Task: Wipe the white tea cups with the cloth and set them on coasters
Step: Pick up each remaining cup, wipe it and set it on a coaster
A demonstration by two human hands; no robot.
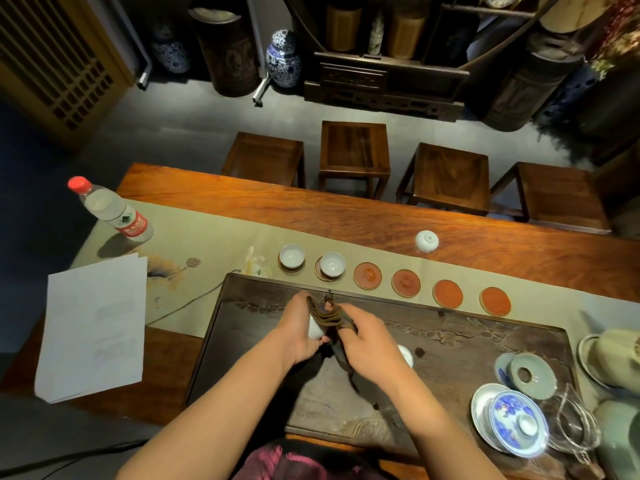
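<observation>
My long wooden tabletop [311, 202] carries a pale runner [214, 237] and a dark carved tea tray [450, 341] at its near edge; four wooden stools [353, 150] stand along the far edge, before dark shelving and blue-and-white jars. Six coasters [367, 276] form a row just beyond the tray: the two leftmost each bear a white tea cup [292, 256], four lie bare. My left hand [298, 329] is closed around a third cup [314, 328] above the tray; my right hand [363, 336] grips the brown cloth [332, 320] pressed against it. A fourth cup [406, 355] sits on the tray beside my right wrist. One water bottle [110, 213] and one paper stack [93, 327] occupy the left end.
</observation>
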